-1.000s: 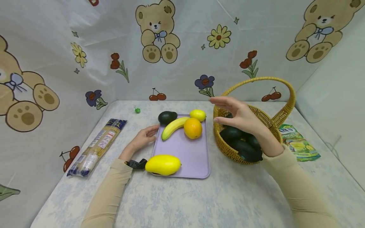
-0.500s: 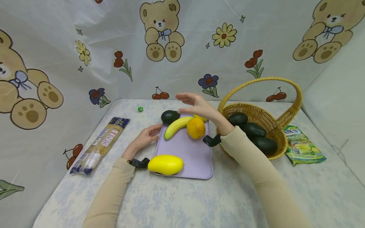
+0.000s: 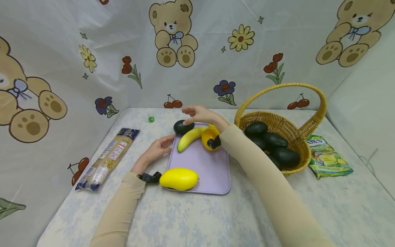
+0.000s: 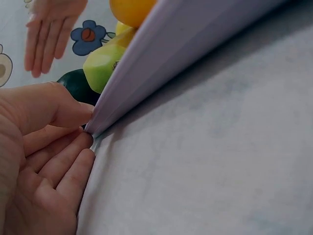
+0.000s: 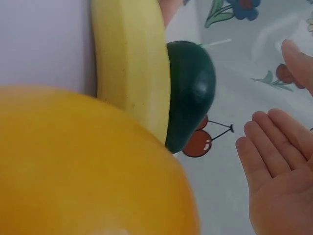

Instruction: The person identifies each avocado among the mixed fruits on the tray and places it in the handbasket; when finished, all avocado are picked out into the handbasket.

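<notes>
At the left edge of the lilac tray [image 3: 203,171], my left hand [image 3: 158,149] pinches the rim; the left wrist view shows the thumb [image 4: 73,110] over it and fingertips against its outer side. My right hand [image 3: 202,115] hovers with thumb and fingers apart, holding nothing, beside and above the dark green avocado [image 3: 182,128] at the tray's back left corner. In the right wrist view a gap separates this hand [image 5: 283,181] from the avocado [image 5: 190,93]. A banana [image 3: 189,139] and an orange [image 3: 206,137] lie close by. The yellow lemon is mostly hidden behind the right wrist.
A yellow mango [image 3: 179,179] lies across the tray's front left corner. Right of the tray stands a wicker basket [image 3: 303,151] with several avocados [image 3: 285,157], its tall handle arching up. A green snack bag [image 3: 328,157] lies beyond it. Packaged noodles [image 3: 108,157] lie at left.
My right hand has moved left from above the basket, across the tray's back, and lowered toward the avocado at the corner. The left hand has stayed at the tray's edge.
</notes>
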`<state>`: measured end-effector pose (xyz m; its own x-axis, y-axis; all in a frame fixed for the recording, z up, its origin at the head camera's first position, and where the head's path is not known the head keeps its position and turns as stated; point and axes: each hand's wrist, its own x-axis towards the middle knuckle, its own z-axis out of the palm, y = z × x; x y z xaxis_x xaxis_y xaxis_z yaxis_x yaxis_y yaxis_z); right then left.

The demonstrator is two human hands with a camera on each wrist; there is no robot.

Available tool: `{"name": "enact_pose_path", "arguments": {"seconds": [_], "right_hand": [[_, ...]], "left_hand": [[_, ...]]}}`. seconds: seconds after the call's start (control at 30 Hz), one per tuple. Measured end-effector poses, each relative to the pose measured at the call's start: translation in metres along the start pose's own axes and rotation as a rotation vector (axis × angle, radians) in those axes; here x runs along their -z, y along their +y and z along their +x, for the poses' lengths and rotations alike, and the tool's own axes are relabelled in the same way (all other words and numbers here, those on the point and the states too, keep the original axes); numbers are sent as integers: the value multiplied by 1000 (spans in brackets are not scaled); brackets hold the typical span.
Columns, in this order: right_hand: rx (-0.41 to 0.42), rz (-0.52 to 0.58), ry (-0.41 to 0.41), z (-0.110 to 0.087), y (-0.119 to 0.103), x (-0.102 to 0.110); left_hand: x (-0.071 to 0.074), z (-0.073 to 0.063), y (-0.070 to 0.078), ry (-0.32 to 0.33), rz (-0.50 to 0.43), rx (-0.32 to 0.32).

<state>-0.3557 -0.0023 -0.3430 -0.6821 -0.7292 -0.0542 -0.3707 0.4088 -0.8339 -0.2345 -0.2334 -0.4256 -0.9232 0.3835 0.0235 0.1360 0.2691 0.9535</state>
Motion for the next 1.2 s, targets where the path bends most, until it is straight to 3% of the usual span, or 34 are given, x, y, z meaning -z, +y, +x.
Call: {"name": "enact_pose_path", "arguments": {"seconds": [0.13, 0.43, 1.03, 1.2], "right_hand": [[-24, -37, -51, 13, 5, -2], [-95, -90, -110, 27, 20, -5], [-177, -178, -128, 39, 39, -20], [-149, -184, -112, 42, 37, -23]], "left_hand": [[-1, 1, -3, -2, -6, -11], [-3, 13, -29, 4, 14, -34], [1, 10, -31, 23, 28, -11], [6, 8, -31, 27, 37, -3]]}}
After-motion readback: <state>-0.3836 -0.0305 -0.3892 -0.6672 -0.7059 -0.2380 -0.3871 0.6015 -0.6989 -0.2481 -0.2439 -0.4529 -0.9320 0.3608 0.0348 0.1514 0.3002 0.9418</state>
